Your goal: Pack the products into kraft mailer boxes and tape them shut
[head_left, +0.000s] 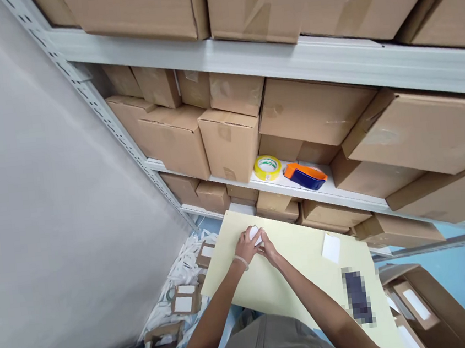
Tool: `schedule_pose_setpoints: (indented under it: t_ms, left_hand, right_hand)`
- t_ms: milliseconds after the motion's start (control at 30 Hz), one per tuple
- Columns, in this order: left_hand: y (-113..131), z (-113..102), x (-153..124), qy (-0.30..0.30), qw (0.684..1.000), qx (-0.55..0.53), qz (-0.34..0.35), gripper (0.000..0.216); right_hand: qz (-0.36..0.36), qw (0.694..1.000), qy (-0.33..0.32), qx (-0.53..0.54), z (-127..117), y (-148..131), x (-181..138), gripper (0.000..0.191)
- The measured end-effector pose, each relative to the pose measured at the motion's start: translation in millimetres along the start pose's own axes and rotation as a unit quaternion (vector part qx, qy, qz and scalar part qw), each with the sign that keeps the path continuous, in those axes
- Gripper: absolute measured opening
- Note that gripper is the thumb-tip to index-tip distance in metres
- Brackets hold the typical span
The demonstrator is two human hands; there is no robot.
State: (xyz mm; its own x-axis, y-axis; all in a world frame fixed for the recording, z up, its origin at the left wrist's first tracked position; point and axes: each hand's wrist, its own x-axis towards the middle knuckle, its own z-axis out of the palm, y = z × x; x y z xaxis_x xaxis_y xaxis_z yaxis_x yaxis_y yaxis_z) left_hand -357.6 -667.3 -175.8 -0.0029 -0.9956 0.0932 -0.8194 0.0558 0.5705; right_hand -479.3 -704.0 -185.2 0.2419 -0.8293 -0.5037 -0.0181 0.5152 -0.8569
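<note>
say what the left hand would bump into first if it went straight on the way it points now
The white item, which the left hand touches. Beyond that, likely the right hand, though depth is hard to judge here.

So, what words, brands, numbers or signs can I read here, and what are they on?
None can be read.
Yellow ring-shaped tape roll: green marks inside, too small to read.
Flat white rectangle on the pale yellow tabletop: nothing legible.
Small white object between the fingers: nothing legible.
Brown cardboard boxes: nothing legible.
</note>
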Motion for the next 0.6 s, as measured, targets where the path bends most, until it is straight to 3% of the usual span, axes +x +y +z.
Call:
schedule_pose_setpoints:
  t_ms: [133,233,433,600]
  left_hand:
    - [-38,-29,16,0.041,0.997,0.029,-0.055,0.06]
    - [-48,-36,21,0.052,0.995,0.04,-0.074,0.063]
    - [-44,-29,22,0.046,0.995,0.028,-0.084,0.067]
    - [-45,-34,21,0.031,0.996,0.019,-0.084,0.068]
  right_hand:
    - [0.021,0.999,-0.027,0.005,54,-21,35,0.077]
    - [0.021,1.0,-0.013,-0.004,74,-26,49,0.073]
    - [0.03,0.999,0.0,-0.02,68,-20,59,0.073]
    - [0.039,0.995,0.022,-0.094,69,-30,55,0.074]
